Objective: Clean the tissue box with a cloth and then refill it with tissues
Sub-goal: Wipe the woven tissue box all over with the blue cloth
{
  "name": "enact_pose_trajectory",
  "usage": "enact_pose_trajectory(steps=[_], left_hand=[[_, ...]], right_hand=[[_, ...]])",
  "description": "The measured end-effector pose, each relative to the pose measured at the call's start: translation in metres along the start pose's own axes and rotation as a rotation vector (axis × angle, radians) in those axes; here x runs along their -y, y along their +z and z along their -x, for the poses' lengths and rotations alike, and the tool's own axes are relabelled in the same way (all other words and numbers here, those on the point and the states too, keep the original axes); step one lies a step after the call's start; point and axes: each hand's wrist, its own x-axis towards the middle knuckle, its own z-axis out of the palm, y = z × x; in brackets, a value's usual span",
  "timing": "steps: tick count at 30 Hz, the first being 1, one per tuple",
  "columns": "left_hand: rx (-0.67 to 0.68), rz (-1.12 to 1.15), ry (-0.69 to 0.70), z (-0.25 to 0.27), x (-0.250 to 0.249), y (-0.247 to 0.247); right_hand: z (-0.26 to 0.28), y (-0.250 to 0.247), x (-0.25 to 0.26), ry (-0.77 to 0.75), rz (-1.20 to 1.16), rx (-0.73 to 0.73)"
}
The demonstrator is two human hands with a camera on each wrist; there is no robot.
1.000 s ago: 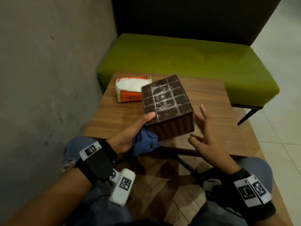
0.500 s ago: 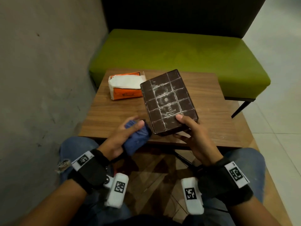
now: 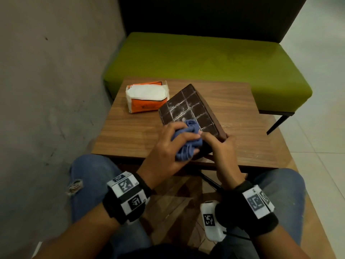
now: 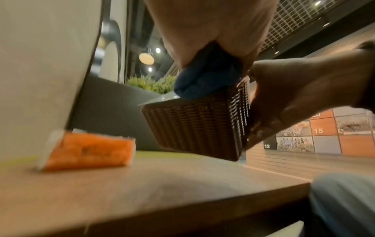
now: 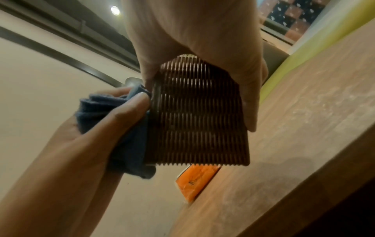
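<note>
wooden table (image 3: 134, 131) | orange tissue pack (image 3: 147, 99) on it | dust, maybe

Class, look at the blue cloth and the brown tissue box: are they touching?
Touching. In the head view the blue cloth, gripped by the left hand, lies pressed on the tissue box's gridded face; the left wrist view shows it on the box's top edge.

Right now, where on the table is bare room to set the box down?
Bare wood on the table right of the tissue box, out to its right edge, and along the left side in front of the orange tissue pack. Crowded at the near edge: left hand, blue cloth, right hand.
</note>
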Motion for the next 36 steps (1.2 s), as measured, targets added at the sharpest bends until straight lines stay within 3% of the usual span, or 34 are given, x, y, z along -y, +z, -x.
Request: enact_pose_trajectory(steps=[4,6,9,16,21,25,26,28,30,31,34,36], left_hand=[[0.182,-0.003,-0.092,0.02,0.025,-0.009],[0.139,-0.012,-0.202,0.016,0.039,-0.015],[-0.031,0.003,-0.319,0.003,0.043,-0.011],[0.275,-0.127,-0.016,0.031,0.028,0.0],[0.075,-0.099,-0.152,0.011,0.021,0.009],[0.268,-0.121,0.047,0.03,0.022,0.004],[0.229,-0.085,-0.025,0.028,0.027,-0.001],[-0.017,0.036,-0.27,0.014,0.035,-0.008],[-0.213,0.074,-0.34,0.002,0.032,-0.008],[-0.206,0.066,-0.301,0.001,0.023,-0.005],[0.015,0.008,-0.059,0.013,-0.003,0.002],[0.024,-0.006,-0.036,0.006,0.004,-0.006]], right_hand=[[0.0,-0.007,-0.002,-0.025,0.087,0.0],[-0.001,-0.007,-0.004,-0.011,0.125,0.027],[-0.004,-0.004,-0.007,0.008,0.129,0.095],[-0.01,-0.008,-0.005,-0.078,0.04,0.199],[-0.016,0.001,0.002,-0.066,0.026,0.167],[-0.016,-0.007,0.002,-0.053,0.002,0.132],[-0.014,-0.009,0.001,-0.056,0.001,0.139],[-0.008,-0.008,0.001,-0.081,-0.024,0.152],[-0.007,-0.006,0.003,-0.099,-0.058,0.135],[-0.007,-0.004,0.005,-0.099,-0.071,0.121],[-0.007,-0.002,0.011,-0.098,-0.089,0.102],[-0.005,-0.003,0.012,-0.107,-0.086,0.123]])
